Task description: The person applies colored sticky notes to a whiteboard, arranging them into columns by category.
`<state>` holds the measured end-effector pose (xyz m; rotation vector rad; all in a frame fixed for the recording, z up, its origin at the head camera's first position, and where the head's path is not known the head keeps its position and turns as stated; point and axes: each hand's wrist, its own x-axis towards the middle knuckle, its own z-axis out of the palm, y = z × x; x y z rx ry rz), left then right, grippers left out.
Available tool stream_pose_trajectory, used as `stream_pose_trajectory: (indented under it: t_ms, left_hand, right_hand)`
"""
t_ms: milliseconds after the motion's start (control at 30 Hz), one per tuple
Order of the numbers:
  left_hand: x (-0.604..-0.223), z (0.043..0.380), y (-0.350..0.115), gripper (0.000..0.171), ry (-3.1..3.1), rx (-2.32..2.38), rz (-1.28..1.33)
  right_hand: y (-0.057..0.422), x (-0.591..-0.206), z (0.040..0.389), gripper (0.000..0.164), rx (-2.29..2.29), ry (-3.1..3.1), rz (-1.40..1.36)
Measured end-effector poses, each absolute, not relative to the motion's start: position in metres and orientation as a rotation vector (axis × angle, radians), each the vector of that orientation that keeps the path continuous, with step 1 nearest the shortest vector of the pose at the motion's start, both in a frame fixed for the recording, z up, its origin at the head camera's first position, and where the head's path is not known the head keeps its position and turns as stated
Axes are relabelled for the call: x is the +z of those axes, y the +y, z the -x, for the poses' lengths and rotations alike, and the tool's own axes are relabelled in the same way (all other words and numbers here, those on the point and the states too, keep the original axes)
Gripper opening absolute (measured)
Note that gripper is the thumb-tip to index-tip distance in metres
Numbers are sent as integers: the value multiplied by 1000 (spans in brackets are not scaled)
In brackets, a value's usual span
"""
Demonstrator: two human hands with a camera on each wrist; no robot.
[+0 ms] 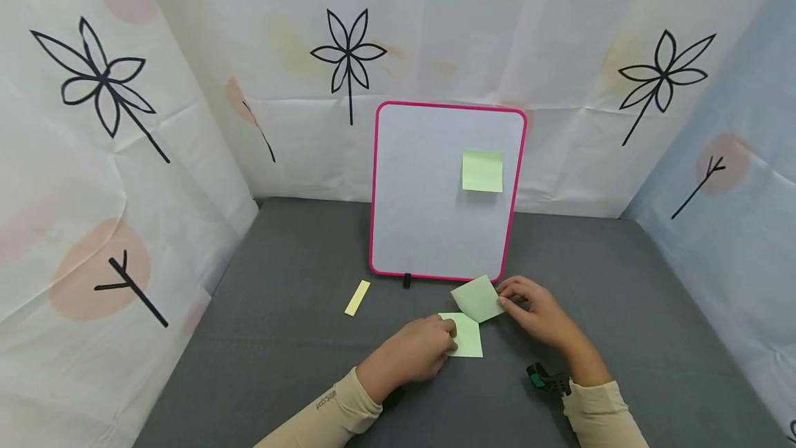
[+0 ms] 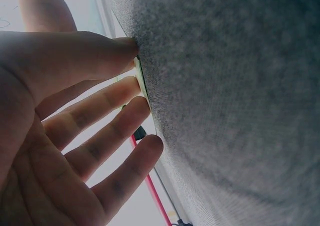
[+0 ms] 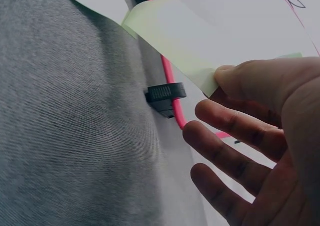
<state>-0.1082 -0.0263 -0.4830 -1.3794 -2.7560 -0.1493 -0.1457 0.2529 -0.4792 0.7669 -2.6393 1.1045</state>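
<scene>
My right hand (image 1: pixel 539 313) pinches a corner of a pale green sticky note (image 1: pixel 477 299) between thumb and fingertips. The raised note bends in the right wrist view, and its far corner meets a second green sticky note, part of a thin pad (image 1: pixel 469 337) lying on the table. My left hand (image 1: pixel 415 348) holds that pad down at its left side. In the left wrist view, the thumb and fingertips are at the pad's thin edge (image 2: pixel 142 81), close to the cloth. The other fingers of my right hand (image 3: pixel 250 136) are spread below the pinch.
Behind the hands a whiteboard (image 1: pixel 429 227) with a pink frame stands upright, with one green sticky note (image 1: pixel 482 171) on its right part. Black feet (image 1: pixel 407 281) support it. A narrow yellow strip (image 1: pixel 357 298) lies left on the grey table (image 1: pixel 280 365). Printed cloth walls enclose it.
</scene>
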Motion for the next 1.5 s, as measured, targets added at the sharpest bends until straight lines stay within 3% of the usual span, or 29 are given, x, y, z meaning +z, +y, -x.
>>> stream_pose_trajectory:
  t_ms: [500,733,1033,1267,1500]
  left_hand:
    - [-488,108,-28,24,-2759,-196,1395]
    - [-486,109,-29,23,-2749,-184,1398]
    - [-488,109,-28,23,-2747,-208,1398]
    - [-487,111,-28,25,-2772,-255,1414]
    - [-487,112,-30,23,-2759,-295,1420]
  right_hand:
    - [265,-458,160,7,1071,-2495,-800]
    - [263,-439,170,18,1134,-2367,-743]
    - [249,-424,185,4,1150,-2214,-757]
    - [238,-412,196,14,1128,-2128,-695]
    - [230,-400,205,12,994,-2084,-635]
